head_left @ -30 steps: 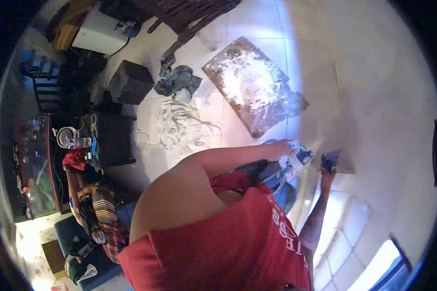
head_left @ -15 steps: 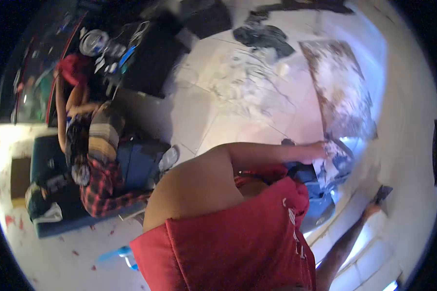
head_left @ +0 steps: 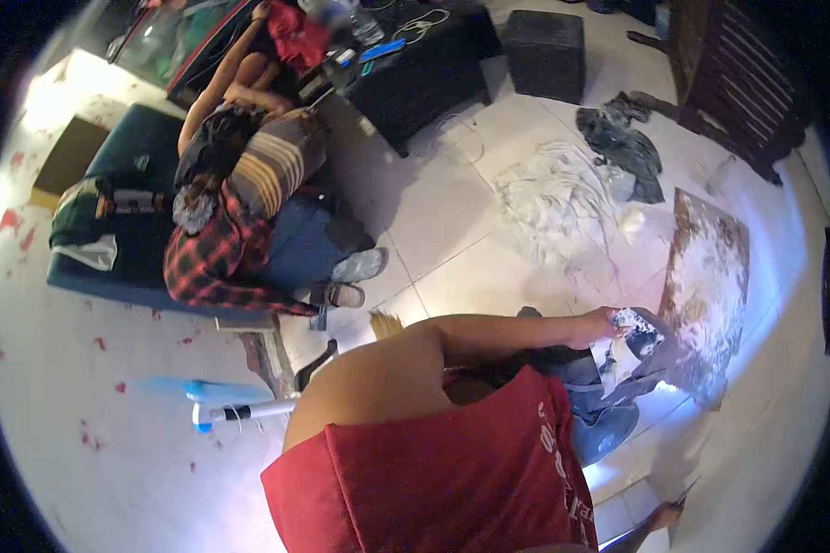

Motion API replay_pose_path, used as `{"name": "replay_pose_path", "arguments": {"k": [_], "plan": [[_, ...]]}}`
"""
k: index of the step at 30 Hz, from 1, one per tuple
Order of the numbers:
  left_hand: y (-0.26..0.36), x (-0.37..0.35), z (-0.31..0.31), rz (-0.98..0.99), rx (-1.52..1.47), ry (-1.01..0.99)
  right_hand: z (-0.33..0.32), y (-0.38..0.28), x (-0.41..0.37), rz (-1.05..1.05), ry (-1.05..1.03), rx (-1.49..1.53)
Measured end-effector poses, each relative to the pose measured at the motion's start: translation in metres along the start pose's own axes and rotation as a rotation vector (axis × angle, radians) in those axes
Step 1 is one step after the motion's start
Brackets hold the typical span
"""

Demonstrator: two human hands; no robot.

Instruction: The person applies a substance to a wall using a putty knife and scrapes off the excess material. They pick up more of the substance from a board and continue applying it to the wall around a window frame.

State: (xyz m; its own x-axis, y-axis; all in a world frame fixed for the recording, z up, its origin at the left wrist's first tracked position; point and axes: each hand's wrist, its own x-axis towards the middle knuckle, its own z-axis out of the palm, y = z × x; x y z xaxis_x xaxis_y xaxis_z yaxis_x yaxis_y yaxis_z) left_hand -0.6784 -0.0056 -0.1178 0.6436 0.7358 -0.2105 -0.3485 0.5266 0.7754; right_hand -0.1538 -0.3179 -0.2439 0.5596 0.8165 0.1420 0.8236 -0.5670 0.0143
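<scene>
My left hand (head_left: 604,326) is closed on the edge of a flat piece smeared with white paste (head_left: 625,355), dark patches showing through on top. It sits above my legs and a blue shoe (head_left: 609,433). At the lower right, my right hand (head_left: 664,516) grips a putty knife (head_left: 684,496), its thin blade seen nearly edge-on close to the pale wall (head_left: 765,442). My red sleeveless top (head_left: 433,470) fills the bottom of the view and covers part of that arm.
A white-stained board (head_left: 710,286) lies along the wall. White-smeared sheeting (head_left: 558,198) and dark cloth (head_left: 622,147) spread on the tiled floor. Another person in a plaid shirt (head_left: 217,249) sits on a dark green couch (head_left: 111,267). A black table (head_left: 424,83) and a fan (head_left: 203,410) stand nearby.
The view has swung, so the room appears shifted right and down. My right hand has moved down the frame, its blade turning edge-on. My left hand keeps its hold.
</scene>
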Motion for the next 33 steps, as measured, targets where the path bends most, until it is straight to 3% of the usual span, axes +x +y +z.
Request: {"name": "replay_pose_path", "arguments": {"k": [3,6,12,17,20,24,27,28,29,33], "plan": [[-0.005,0.003,-0.019,-0.032,-0.077,0.047,-0.029,-0.033,-0.007,0.035,-0.069,-0.206],[0.007,-0.002,-0.023,-0.087,-0.085,0.093,-0.042,-0.047,-0.008,0.228,-0.063,0.215],[0.011,0.002,-0.027,-0.174,-0.059,0.080,-0.006,-0.010,-0.002,0.007,0.071,0.054],[0.004,0.010,-0.029,-0.114,0.002,0.055,-0.001,-0.008,-0.002,0.002,0.103,0.041],[0.023,0.005,-0.016,-0.237,0.077,0.138,0.003,-0.005,-0.004,-0.014,0.112,0.022],[-0.009,0.024,-0.037,-0.203,-0.033,0.044,0.035,0.028,-0.007,-0.071,0.167,-0.095],[-0.002,0.023,-0.033,-0.232,-0.001,0.060,-0.012,-0.018,-0.006,0.116,-0.004,0.018],[-0.004,0.024,-0.034,-0.237,0.002,0.056,-0.008,-0.012,-0.005,0.070,0.027,0.014],[-0.029,0.037,-0.057,-0.080,0.236,-0.096,-0.003,-0.007,-0.004,0.025,0.059,0.010],[-0.004,0.028,-0.035,-0.236,0.019,0.055,-0.003,-0.005,-0.003,0.083,-0.028,0.002]]}}
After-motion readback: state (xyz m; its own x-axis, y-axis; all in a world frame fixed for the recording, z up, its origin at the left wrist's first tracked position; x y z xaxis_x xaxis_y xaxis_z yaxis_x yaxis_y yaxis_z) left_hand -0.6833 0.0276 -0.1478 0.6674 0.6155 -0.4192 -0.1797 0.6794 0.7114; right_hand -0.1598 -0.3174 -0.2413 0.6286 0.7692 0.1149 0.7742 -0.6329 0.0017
